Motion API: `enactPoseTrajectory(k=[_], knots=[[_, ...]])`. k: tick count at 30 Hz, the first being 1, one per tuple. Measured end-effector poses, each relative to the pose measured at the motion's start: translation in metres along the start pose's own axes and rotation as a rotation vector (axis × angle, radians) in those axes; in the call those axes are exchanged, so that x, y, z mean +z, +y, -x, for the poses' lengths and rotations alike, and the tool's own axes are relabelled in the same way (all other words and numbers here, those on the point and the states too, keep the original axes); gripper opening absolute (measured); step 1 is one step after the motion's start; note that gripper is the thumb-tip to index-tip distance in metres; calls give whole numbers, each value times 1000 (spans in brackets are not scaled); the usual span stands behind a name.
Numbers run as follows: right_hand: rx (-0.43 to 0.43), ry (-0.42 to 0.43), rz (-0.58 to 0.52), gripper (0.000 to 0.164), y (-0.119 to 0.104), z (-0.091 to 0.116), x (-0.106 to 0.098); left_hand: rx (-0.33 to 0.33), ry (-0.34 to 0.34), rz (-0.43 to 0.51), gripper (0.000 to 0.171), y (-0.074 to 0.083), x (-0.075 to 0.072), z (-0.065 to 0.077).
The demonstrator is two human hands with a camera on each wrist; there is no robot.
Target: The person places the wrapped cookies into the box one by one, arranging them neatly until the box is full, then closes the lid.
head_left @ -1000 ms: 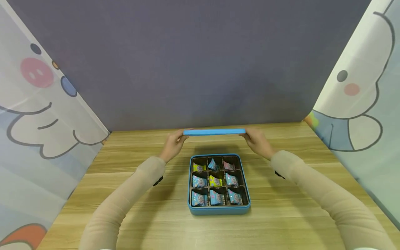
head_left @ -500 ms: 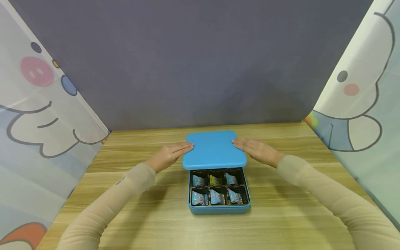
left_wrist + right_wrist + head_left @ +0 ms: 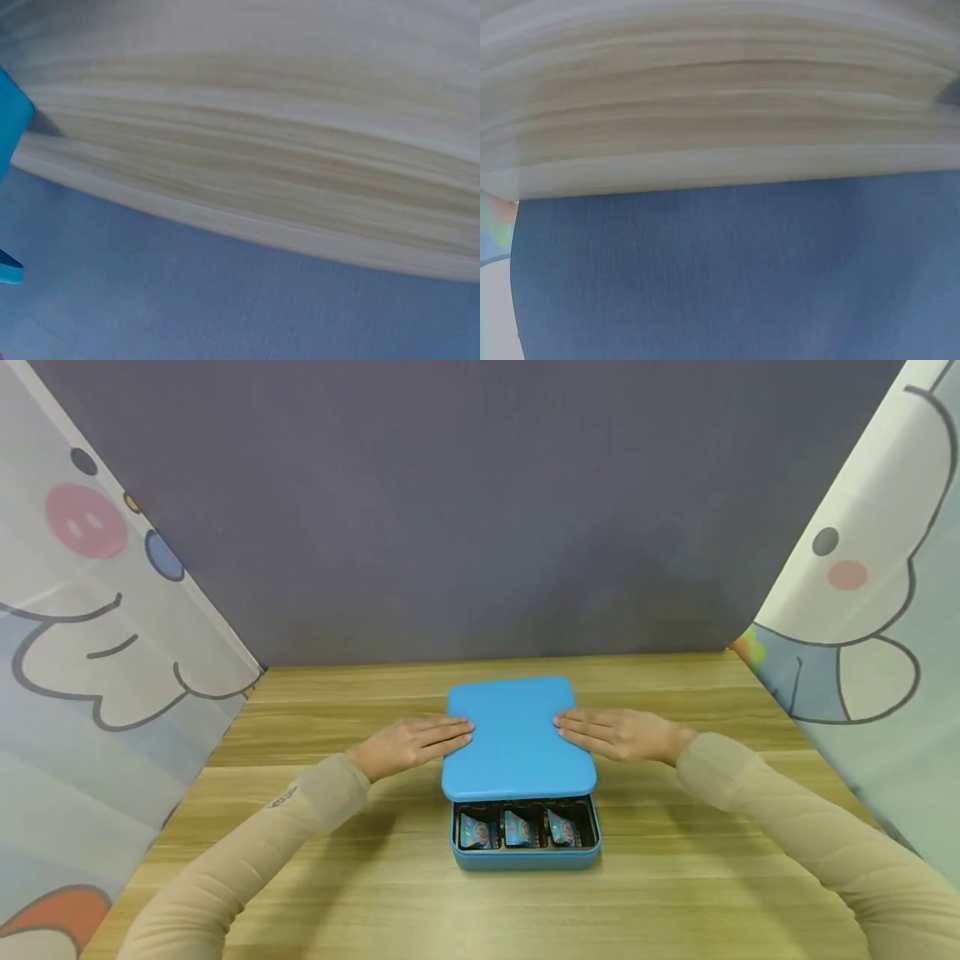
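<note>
A blue lid hangs over the back of a blue box, covering all but its front row of compartments. The left wrist view shows a gap between the lid edge and the box corner. My left hand holds the lid's left side, fingers lying flat on top. On the opposite side my right hand grips it the same way. Both thumbs are hidden. In the uncovered row sit three wrapped candies, a left one, a middle one and a right one.
The box stands on a wood-grain table. A dark grey wall panel rises along the back edge. Cartoon-printed curtains flank the table, one on the left and one on the right.
The lid was edge-on behind the box; both hands have tipped it flatter and drawn it toward me. It now hides two rows of candies that showed before.
</note>
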State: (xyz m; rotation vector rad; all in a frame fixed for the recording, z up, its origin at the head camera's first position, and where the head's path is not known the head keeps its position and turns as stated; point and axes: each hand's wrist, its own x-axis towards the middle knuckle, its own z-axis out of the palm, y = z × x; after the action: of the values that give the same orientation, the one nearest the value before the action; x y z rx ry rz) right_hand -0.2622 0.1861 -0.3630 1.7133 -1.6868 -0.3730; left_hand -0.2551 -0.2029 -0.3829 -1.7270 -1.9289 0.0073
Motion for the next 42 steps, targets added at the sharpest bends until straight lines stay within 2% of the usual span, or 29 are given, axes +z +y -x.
enactPoseTrajectory(k=[7,13,16,23,26,32,42], knots=[[-77,3,46,48,-10,-1,-3,53,16,-89,42,9,0,1],[-98,-7,-22,44,-14,-1,-4,67,3,-136,44,15,2,3],[-110,-11,-19,45,-16,0,-4,64,-15,-139,44,17,2,3],[-165,-11,75,45,-19,1,-4,67,-18,-94,43,23,1,2],[-181,-3,98,44,-20,2,-5,73,-24,-109,42,26,-1,0],[-195,4,36,41,-23,4,-7,79,-36,-128,44,32,-3,1],[-208,-10,47,41,-31,4,-9,116,-19,-143,42,36,-2,-2]])
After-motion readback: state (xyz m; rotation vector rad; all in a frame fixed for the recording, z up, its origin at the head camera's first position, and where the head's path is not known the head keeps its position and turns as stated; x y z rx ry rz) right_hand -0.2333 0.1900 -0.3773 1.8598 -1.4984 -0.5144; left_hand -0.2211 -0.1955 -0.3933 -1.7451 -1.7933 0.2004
